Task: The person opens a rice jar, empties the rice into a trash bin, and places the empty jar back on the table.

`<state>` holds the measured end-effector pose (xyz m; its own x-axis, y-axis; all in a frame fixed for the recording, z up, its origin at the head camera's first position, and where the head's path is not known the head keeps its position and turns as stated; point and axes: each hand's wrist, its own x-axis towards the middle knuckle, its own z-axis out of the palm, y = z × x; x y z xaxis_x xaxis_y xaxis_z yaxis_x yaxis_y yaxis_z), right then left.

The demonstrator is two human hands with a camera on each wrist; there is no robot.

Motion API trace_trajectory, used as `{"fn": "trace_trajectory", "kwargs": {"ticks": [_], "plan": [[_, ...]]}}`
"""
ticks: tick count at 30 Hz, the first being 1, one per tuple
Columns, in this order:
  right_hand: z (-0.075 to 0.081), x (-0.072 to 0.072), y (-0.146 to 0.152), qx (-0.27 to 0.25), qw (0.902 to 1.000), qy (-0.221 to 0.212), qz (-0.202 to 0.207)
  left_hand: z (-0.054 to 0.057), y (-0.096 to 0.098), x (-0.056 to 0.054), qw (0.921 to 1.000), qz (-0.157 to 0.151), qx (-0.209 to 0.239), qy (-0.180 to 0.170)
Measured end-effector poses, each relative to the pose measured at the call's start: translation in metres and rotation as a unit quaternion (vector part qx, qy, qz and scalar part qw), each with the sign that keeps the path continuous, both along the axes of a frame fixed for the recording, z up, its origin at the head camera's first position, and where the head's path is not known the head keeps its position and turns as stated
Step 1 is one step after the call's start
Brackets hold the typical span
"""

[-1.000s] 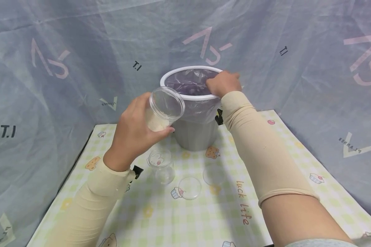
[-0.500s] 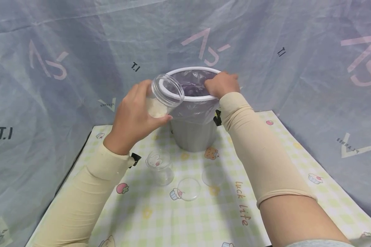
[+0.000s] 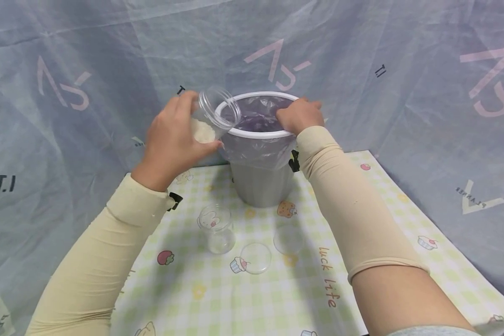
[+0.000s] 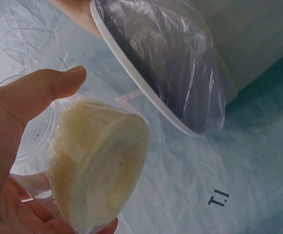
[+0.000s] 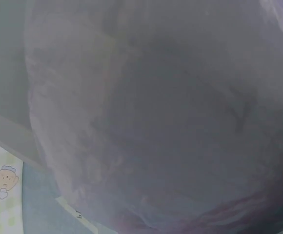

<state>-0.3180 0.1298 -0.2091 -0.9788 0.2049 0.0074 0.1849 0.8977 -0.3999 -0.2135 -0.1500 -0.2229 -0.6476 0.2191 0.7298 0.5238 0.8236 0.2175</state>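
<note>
My left hand (image 3: pixel 170 133) grips a clear plastic jar (image 3: pixel 220 109) with a threaded mouth. The jar is tilted, its mouth at the left side of the bin's rim. Pale rice-like grains (image 4: pixel 90 161) are gathered toward its base in the left wrist view. My right hand (image 3: pixel 300 116) holds the right side of the white rim of a grey trash can (image 3: pixel 262 184), fingers curled over into it. A translucent purple bag (image 3: pixel 269 154) lines the can and folds over its outside. In the right wrist view the bag (image 5: pixel 146 122) fills most of the picture.
On the checked tablecloth (image 3: pixel 218 303) a clear jar (image 3: pixel 219 233) stands in front of the can. Two clear round lids (image 3: pixel 256 258) lie to the right of it. Grey-blue cloth (image 3: pixel 130 46) hangs behind and on both sides.
My left hand has raised the jar and shifted slightly left, tipping it further so that its mouth faces the can. The right hand keeps its place on the rim.
</note>
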Motion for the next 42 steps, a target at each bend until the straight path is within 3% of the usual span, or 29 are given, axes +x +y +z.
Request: {"fn": "trace_trajectory", "kwargs": {"ticks": [9,17,30,42], "plan": [[-0.001,0.0,0.001,-0.009,1.0,0.002,-0.003,0.013,-0.002,-0.013,0.9987,0.038,-0.023,-0.025],[0.0,0.001,0.001,-0.006,1.0,0.006,-0.005,0.017,0.0,-0.023,0.9946,0.068,-0.063,-0.047],[-0.002,0.0,-0.001,-0.001,1.0,0.005,-0.002,0.03,0.008,-0.035,0.9895,0.093,-0.109,-0.018],[0.001,0.001,-0.006,-0.002,1.0,0.002,0.001,0.04,0.008,-0.044,0.981,0.103,-0.161,-0.032]]}}
